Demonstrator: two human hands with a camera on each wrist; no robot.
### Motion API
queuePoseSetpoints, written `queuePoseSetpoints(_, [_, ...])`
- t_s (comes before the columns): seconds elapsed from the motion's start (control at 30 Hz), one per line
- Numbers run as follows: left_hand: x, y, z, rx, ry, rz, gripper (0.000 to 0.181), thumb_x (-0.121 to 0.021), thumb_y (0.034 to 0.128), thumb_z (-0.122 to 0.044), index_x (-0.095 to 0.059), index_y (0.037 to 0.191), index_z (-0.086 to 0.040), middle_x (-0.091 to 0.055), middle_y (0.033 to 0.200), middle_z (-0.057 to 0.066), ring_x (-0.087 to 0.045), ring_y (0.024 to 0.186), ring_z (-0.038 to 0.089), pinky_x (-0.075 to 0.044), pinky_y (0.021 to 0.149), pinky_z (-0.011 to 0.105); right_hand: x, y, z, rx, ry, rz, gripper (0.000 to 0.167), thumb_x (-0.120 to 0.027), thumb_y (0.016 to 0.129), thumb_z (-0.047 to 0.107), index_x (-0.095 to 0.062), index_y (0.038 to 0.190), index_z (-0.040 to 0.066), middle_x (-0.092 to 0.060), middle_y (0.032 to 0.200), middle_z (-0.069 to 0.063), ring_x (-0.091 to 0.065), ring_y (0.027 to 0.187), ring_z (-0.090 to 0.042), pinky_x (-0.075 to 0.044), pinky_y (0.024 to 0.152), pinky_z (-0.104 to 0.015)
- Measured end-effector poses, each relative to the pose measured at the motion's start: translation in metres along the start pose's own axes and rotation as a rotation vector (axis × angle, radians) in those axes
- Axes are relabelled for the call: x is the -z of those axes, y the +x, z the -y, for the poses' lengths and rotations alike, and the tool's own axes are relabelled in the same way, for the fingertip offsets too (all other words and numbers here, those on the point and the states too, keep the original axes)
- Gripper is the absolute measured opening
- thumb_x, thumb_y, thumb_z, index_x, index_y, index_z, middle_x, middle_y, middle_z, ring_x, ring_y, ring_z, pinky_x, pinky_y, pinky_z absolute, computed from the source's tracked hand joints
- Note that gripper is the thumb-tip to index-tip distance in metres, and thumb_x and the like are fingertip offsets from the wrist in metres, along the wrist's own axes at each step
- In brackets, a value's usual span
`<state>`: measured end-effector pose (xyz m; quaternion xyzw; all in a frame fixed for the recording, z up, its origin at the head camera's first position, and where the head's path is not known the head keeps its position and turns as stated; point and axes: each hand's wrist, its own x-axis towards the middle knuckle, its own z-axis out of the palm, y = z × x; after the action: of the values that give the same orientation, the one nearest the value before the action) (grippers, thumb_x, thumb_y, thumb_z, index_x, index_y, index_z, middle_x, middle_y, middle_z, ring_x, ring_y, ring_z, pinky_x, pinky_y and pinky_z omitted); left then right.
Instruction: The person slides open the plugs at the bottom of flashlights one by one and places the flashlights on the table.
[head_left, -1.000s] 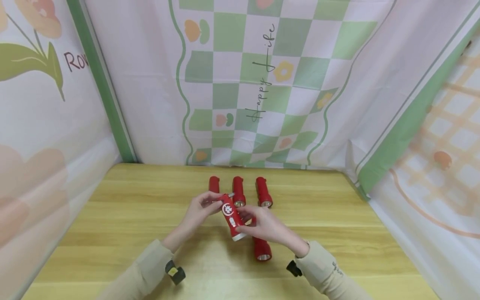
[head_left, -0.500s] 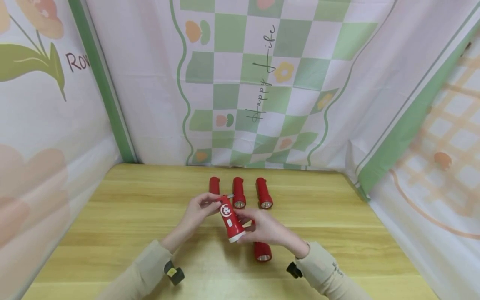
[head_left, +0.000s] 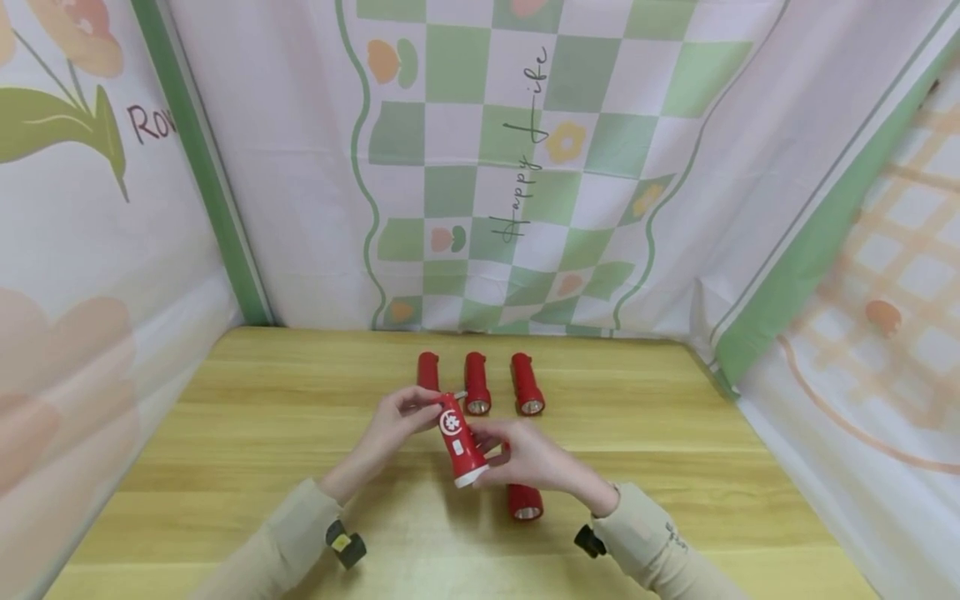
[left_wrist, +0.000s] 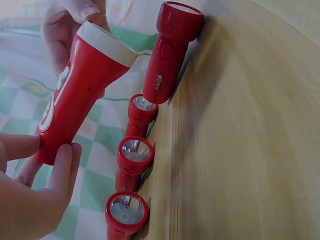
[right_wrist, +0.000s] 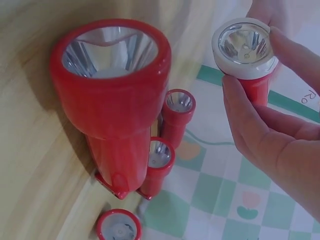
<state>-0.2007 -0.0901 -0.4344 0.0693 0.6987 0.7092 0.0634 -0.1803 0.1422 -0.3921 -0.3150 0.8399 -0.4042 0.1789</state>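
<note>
Off the table, both hands hold a red flashlight [head_left: 458, 446] with a white rim, a white switch and a white printed emblem. My left hand [head_left: 397, 423] pinches its tail end, where a small grey piece sticks out. At the lens end, my right hand [head_left: 528, 457] grips the white rim [right_wrist: 272, 70] between thumb and fingers, as the right wrist view shows. The lens points down toward my body. Beneath the right hand lies another red flashlight [head_left: 525, 502], partly covered by that hand.
Three more red flashlights lie in a row farther back: a left one [head_left: 428, 371] partly behind the left hand, a middle one [head_left: 477, 383] and a right one [head_left: 528, 385]. The wooden table [head_left: 300, 375] meets a checked cloth [head_left: 510, 167] behind, with cloth sides.
The held flashlight has turned a little, its lens end swinging slightly left. My right thumb has shifted from its body down to the white rim. The flashlights on the table have stayed put.
</note>
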Motion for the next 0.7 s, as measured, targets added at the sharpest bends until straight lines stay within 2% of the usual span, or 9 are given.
queuePoseSetpoints(0.27, [0.003,-0.001,0.002,-0.012,0.019,0.037,0.032,-0.066,0.0931,-0.01,-0.061,0.121,0.006,-0.064,0.124,0.025,-0.07,0.102,0.02,-0.059,0.095,0.039,-0.008,0.0,0.001,-0.017,-0.01,-0.006,0.065,-0.081,0.081,0.016,-0.054,0.137,-0.001,-0.068,0.122,-0.015,-0.068,0.106,-0.028,-0.061,0.083,-0.026])
queuePoseSetpoints(0.47, [0.004,-0.002,0.004,-0.003,0.028,0.04,0.033,-0.066,0.0931,-0.011,-0.061,0.121,0.006,-0.064,0.124,0.025,-0.07,0.104,0.02,-0.059,0.095,0.039,-0.013,-0.001,0.004,0.001,-0.057,-0.017,0.062,-0.08,0.082,0.016,-0.055,0.136,-0.001,-0.07,0.119,-0.015,-0.069,0.103,-0.027,-0.062,0.084,-0.032])
queuePoseSetpoints(0.7, [0.006,-0.002,0.006,0.003,0.042,0.052,0.033,-0.067,0.0928,-0.011,-0.061,0.121,0.006,-0.064,0.124,0.025,-0.069,0.106,0.023,-0.059,0.095,0.038,-0.02,-0.002,0.006,-0.005,-0.064,-0.027,0.058,-0.08,0.083,0.017,-0.057,0.133,-0.002,-0.07,0.118,-0.016,-0.069,0.101,-0.027,-0.062,0.086,-0.038])
